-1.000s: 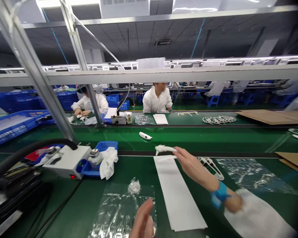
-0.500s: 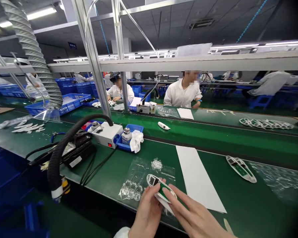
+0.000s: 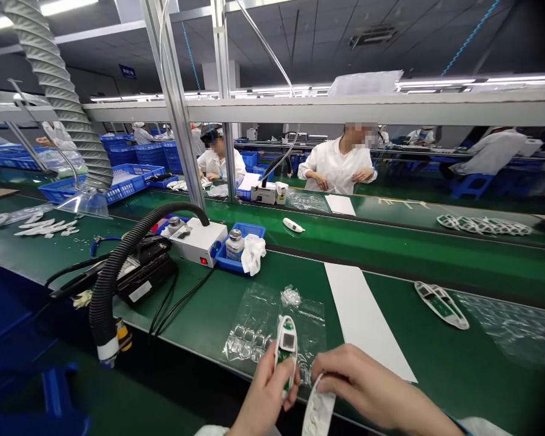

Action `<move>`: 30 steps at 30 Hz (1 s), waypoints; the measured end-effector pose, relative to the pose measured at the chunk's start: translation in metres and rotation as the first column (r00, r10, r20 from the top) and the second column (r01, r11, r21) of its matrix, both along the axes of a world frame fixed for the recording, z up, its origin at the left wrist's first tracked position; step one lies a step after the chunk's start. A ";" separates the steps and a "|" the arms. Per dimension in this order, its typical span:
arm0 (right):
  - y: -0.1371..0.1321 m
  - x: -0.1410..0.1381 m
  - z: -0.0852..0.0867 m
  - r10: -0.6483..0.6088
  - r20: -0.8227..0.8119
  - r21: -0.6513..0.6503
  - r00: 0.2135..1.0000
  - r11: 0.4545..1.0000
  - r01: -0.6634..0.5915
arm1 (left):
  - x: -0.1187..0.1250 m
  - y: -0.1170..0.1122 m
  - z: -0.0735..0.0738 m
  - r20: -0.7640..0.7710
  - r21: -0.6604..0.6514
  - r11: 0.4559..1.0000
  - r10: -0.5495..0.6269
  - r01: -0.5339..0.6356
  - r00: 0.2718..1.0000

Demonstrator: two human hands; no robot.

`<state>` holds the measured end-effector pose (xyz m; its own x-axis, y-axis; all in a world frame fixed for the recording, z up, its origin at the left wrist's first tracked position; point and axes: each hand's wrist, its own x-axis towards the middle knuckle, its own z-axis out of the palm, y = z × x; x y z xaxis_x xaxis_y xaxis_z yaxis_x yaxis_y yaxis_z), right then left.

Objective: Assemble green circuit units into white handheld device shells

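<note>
My left hand [image 3: 266,393] is closed on a white shell half with a green circuit board [image 3: 286,351], held upright over a clear plastic sheet [image 3: 263,324]. My right hand [image 3: 367,387] pinches a second white shell half [image 3: 318,412] that hangs down beside it. Both hands are at the near edge of the green bench [image 3: 209,309]. Another open white shell with a board [image 3: 441,304] lies to the right, beyond a long white paper strip [image 3: 361,318].
A white control box [image 3: 198,241], a blue tray with a bottle [image 3: 236,243] and white cloth, and a black ribbed hose [image 3: 118,266] stand to the left. A white device [image 3: 293,225] lies on the conveyor. People in white coats work across the line.
A second ago my right hand reached toward the conveyor. Since then both hands came together at the near edge, and the shell they held has been separated into two halves, one in each hand.
</note>
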<state>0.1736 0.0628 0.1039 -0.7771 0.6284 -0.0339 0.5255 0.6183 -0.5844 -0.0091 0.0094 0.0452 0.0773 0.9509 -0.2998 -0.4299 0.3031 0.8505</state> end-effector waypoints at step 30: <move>0.126 -0.052 -0.085 -0.534 0.009 0.258 0.846 0.818 0.514 | -0.034 -0.029 -0.043 -0.222 -0.194 0.955 0.180 -0.225 0.958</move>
